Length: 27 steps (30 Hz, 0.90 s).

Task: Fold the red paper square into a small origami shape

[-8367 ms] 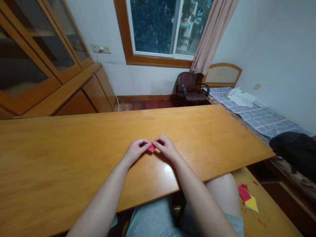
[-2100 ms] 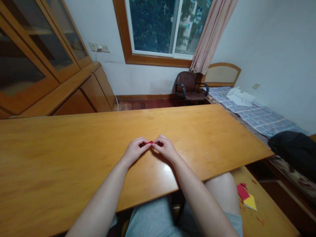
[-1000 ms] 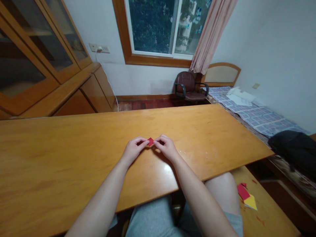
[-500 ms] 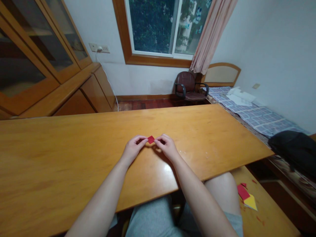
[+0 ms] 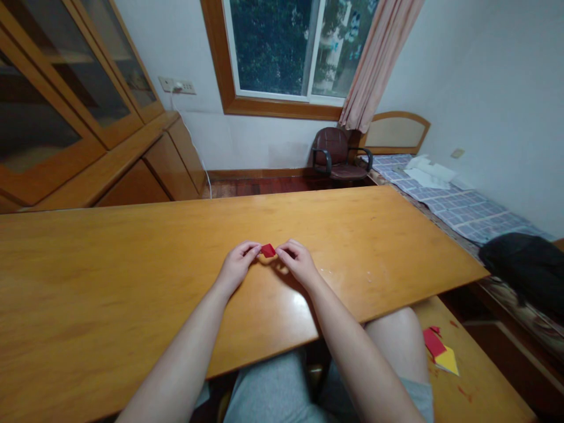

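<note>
A small piece of folded red paper [image 5: 268, 251] is held just above the wooden table [image 5: 132, 258], between my two hands. My left hand [image 5: 240, 261] pinches its left corner with thumb and fingertips. At the opposite corner, my right hand [image 5: 298, 260] pinches it the same way. The paper looks roughly diamond-shaped, and its finer folds are too small to make out. Shadows of the fingers fall on the tabletop beneath.
Red paper [image 5: 434, 342] and yellow paper [image 5: 448, 360] lie on a lower wooden surface at my right, among red scraps. Small pale bits [image 5: 369, 276] dot the table. Beyond it are a chair [image 5: 332, 153], a bed [image 5: 467, 208] with a black bag [image 5: 526, 267], and a cabinet [image 5: 132, 170].
The red paper has tilted and shifted slightly left, with a fold edge now showing on its right. My left hand has moved a little left; both hands keep their pinch.
</note>
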Each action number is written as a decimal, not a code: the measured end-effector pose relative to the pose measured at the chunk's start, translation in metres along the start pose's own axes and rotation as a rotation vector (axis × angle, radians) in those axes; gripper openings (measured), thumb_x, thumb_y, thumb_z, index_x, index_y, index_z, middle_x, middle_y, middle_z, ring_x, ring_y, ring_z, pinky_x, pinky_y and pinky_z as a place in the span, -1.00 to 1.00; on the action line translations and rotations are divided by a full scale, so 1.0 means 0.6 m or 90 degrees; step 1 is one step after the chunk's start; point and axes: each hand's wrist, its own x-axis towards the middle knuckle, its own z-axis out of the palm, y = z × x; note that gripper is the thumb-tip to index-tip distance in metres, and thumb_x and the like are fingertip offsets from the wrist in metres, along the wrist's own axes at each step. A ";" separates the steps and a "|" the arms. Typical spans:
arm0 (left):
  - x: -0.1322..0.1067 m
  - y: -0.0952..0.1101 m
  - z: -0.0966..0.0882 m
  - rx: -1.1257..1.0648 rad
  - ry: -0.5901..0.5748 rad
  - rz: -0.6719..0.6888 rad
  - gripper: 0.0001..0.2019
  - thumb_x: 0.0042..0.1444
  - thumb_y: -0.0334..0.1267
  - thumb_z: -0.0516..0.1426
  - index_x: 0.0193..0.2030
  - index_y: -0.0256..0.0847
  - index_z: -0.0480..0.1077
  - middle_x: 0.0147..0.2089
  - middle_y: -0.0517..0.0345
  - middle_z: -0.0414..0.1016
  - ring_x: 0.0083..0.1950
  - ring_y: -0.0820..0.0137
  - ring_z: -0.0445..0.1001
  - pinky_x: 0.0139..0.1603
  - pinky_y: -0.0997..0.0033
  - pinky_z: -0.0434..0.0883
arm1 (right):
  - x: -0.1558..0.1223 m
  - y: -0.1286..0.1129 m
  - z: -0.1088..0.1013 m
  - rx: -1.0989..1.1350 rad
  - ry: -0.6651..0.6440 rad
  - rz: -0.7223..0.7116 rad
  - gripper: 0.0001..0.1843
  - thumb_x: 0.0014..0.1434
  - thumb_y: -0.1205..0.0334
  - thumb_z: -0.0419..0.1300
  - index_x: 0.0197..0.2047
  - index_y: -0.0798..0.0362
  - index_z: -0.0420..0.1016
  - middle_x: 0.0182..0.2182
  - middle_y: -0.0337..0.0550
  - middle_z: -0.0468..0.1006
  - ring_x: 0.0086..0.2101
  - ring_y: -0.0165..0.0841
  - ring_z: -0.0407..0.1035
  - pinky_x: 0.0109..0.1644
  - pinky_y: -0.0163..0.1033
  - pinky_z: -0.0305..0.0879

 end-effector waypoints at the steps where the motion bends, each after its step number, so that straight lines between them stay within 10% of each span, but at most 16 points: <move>1: 0.000 0.000 0.000 0.002 -0.002 0.001 -0.68 0.11 0.01 0.16 -0.26 -0.24 0.52 -0.25 0.07 0.55 -0.18 0.30 0.47 -0.09 0.36 0.39 | 0.000 0.000 0.000 -0.001 -0.001 0.002 -0.82 0.24 0.21 0.20 -0.35 0.06 0.57 -0.44 -0.21 0.45 -0.37 -0.39 0.36 -0.25 -0.30 0.25; 27: -0.004 0.004 0.002 0.008 -0.054 0.002 -0.71 0.15 0.00 0.08 -0.40 -0.19 0.36 -0.42 0.20 0.37 -0.33 0.37 0.34 -0.24 0.44 0.32 | -0.004 0.010 0.006 -0.012 -0.008 -0.032 -0.76 0.21 0.19 0.23 -0.05 -0.01 0.53 -0.37 -0.23 0.45 -0.40 -0.41 0.33 -0.26 -0.29 0.30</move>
